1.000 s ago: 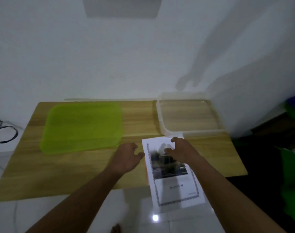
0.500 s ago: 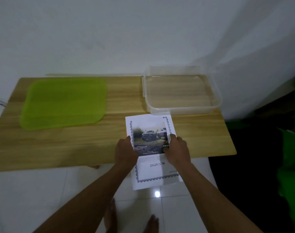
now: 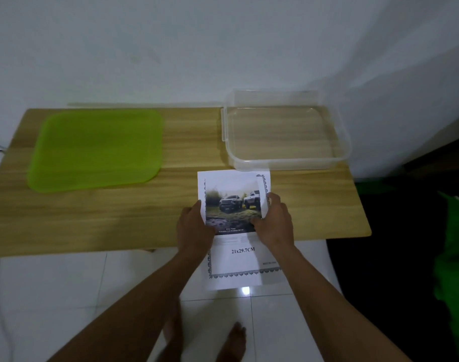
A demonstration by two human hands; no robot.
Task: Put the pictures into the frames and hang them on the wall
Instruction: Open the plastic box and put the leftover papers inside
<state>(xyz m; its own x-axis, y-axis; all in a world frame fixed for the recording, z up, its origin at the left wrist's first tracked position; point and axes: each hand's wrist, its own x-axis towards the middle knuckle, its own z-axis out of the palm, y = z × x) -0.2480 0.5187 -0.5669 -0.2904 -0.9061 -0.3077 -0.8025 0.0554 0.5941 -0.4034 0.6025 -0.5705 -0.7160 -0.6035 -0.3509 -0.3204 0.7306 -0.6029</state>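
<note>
Over the near tabletop point(image 3: 144, 218) edge, we now hold the picture point(image 3: 234, 231) squared up, left hand point(image 3: 194, 228) and right hand point(image 3: 274, 223) pinching its sides, readied for framing, no frame visible.

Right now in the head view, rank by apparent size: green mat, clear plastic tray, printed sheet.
1-2. green mat and clear plastic tray: footprints look alike, not ranked.
3. printed sheet: smallest, though nearest the camera and partly covered by both hands.
</note>
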